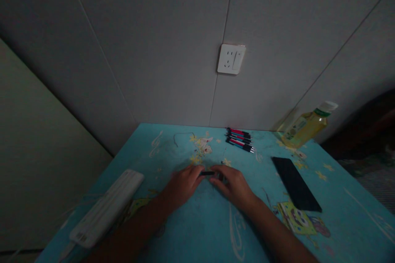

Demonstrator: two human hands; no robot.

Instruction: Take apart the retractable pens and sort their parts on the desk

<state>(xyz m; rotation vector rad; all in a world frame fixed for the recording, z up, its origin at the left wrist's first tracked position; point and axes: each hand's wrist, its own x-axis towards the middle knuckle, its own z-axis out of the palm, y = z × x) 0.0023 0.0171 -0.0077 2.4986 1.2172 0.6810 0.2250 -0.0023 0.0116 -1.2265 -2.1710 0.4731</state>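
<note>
A white strip (106, 207) lies slantwise at the left side of the blue table (197, 234), its far end pointing toward the middle. Well to its right, the left hand (185, 181) is low over the table, thumb and fingers closed narrowly on the left end of a short dark rod (207, 173). The rod is near the middle of the table, roughly level, bridging the two hands; its ends are hidden by fingers, so its full length cannot be told. A tiny black bit (222, 162) lies just beyond the right hand (232, 183), whose fingertips pinch the rod's right end, the fingers curled. Above, on the grey wall (166, 49), is a white socket (231, 59). Below it, near the table's back edge, pens (239, 139) lie side by side in a row, black with red, blue and white parts, their tips toward the right. Farther right, a black phone-like slab (296, 183) lies flat, slanted. Behind it, near the back right corner, a bottle (304, 129) of yellow liquid stands, white-capped, appearing tilted in this view.
</note>
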